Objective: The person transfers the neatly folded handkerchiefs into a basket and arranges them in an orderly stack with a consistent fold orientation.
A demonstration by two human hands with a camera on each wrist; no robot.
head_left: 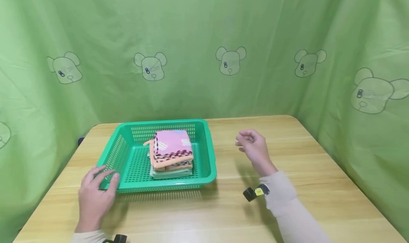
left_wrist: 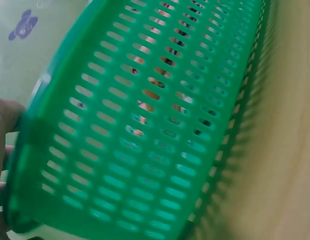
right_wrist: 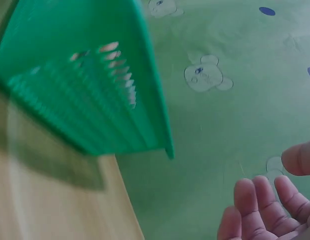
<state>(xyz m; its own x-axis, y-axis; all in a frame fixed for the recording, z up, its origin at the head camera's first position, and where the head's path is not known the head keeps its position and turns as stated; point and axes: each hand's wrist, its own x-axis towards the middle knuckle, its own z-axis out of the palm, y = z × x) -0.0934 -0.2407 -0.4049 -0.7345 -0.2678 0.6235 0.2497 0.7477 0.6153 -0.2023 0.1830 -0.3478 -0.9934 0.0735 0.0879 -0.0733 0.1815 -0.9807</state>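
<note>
A green plastic basket (head_left: 209,154) with slotted walls stands on the table. Inside it, toward the right, lies a stack of folded cloths (head_left: 172,143), with a pink one on top and peach and pale green ones lower down. My left hand (head_left: 96,195) is at the basket's front left corner, fingers spread loosely and right at the rim. In the left wrist view, the slotted wall (left_wrist: 145,120) fills most of the picture, with fingertips along its rim. My right hand (head_left: 254,147) is held above the table to the right of the basket, fingers loosely curled and holding nothing.
The wooden table (head_left: 179,218) extends in front of the basket and to its right. Green curtains (head_left: 191,22) with bear-head prints hang behind and on both sides. A small dark object (head_left: 81,140) shows past the table's left edge.
</note>
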